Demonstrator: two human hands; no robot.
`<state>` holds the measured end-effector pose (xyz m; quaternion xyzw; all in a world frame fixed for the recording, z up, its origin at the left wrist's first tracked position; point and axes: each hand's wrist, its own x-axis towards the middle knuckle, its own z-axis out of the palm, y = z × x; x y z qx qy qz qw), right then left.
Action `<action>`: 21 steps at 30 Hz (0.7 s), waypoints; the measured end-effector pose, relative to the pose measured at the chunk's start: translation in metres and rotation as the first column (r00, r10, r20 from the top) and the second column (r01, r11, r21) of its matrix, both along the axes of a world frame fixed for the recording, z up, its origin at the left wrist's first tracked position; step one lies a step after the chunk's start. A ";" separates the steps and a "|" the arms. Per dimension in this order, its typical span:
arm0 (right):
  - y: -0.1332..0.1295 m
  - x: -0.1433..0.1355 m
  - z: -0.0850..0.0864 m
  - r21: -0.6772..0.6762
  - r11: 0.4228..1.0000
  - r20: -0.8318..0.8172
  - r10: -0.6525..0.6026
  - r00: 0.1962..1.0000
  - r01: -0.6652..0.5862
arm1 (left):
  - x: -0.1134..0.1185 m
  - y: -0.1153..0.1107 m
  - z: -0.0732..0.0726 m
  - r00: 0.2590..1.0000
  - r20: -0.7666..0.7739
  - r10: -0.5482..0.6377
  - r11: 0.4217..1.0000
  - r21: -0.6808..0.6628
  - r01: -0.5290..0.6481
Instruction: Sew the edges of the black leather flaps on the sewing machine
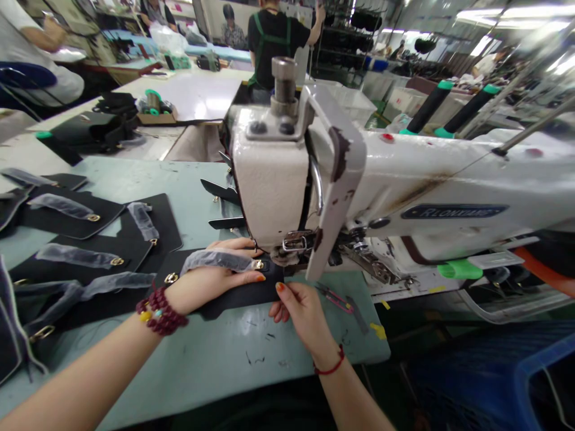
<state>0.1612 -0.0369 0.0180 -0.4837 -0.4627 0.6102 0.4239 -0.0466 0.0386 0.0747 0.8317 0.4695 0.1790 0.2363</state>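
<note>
A black bag panel [242,296], leather-like, lies flat on the pale green work table [215,353], its far edge close to the sewing head. Across it runs a carry handle [220,259] wrapped in clear film, with gold-coloured fittings at its ends. My left hand [220,278] rests flat on the panel with fingers stretched out, the wrapped handle passing over it. At the panel's near right corner, my right hand [299,308] pinches the edge between thumb and curled fingers. The needle area of the white sewing machine [272,173] is mostly hidden.
Thread snips [335,298] lie right of my right hand. Several similar black panels [103,293] with wrapped handles cover the table's left side. A blue crate [503,371] stands at lower right. Dark thread spools [429,108] sit behind the machine; a person [274,42] stands beyond.
</note>
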 end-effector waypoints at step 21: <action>-0.003 -0.005 -0.010 -0.009 0.997 0.013 -0.073 0.997 0.074 | 0.014 -0.002 0.015 0.976 -0.206 -0.070 0.997 -0.007 0.070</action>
